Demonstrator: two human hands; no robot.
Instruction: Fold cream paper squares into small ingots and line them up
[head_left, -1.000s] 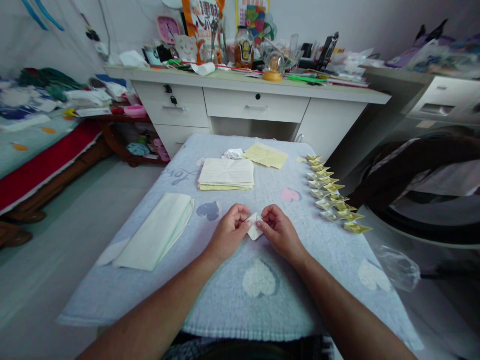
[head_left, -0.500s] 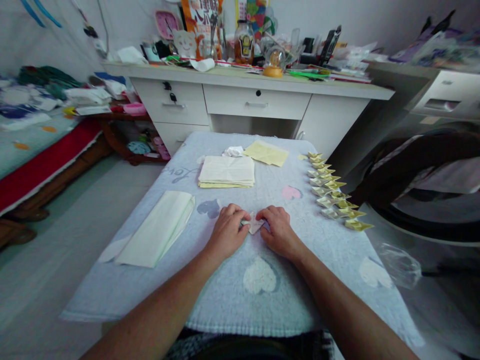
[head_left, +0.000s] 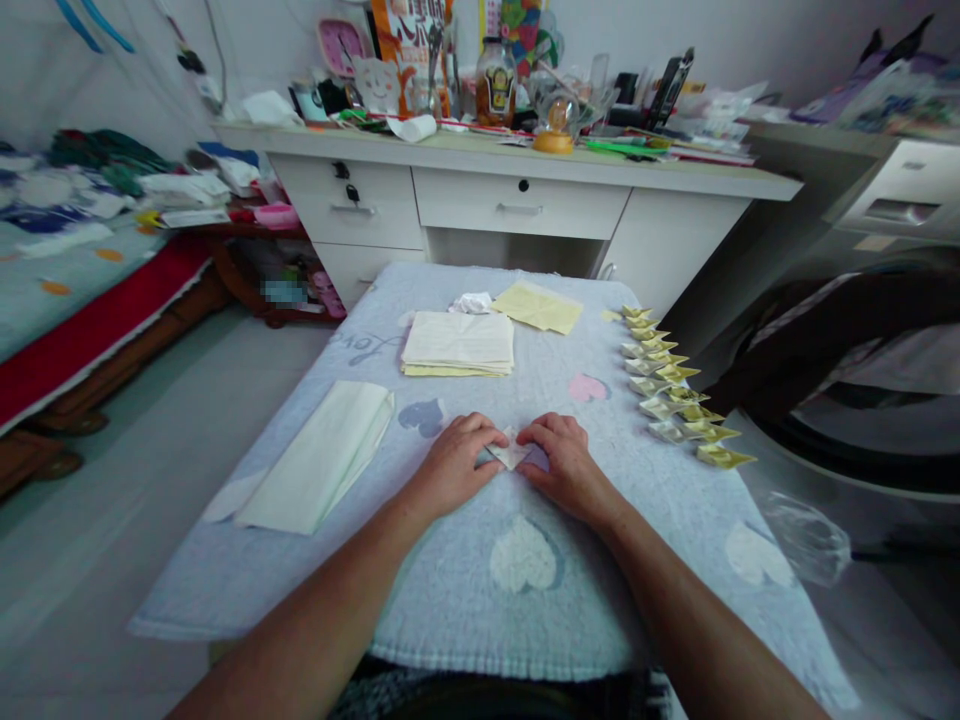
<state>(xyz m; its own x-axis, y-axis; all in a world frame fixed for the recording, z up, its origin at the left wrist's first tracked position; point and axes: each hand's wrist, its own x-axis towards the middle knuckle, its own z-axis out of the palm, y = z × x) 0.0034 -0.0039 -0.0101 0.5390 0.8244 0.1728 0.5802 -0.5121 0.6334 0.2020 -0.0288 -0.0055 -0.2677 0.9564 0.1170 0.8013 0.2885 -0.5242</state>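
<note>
Between my hands, near the middle of the table, is a small folded white paper (head_left: 511,452) with a pointed lower corner. My left hand (head_left: 463,455) pinches its left side between thumb and fingers. On the opposite side, my right hand (head_left: 559,452) grips the paper the same way, thumb below and fingers above. Both hands rest low over the cloth. Parts of the paper are hidden under the fingertips.
A light blue cloth (head_left: 450,610) covers the table. Beyond my hands lie a stack of paper sheets (head_left: 459,340), yellow sheets (head_left: 538,306) and crumpled white paper (head_left: 471,303). A long folded paper (head_left: 319,460) lies left. Several folded paper boats (head_left: 664,385) line the right edge.
The view has shifted slightly, moving the scene a little to the right. Both hands stay on the folded paper, with their fingers adjusted slightly around its sides.
</note>
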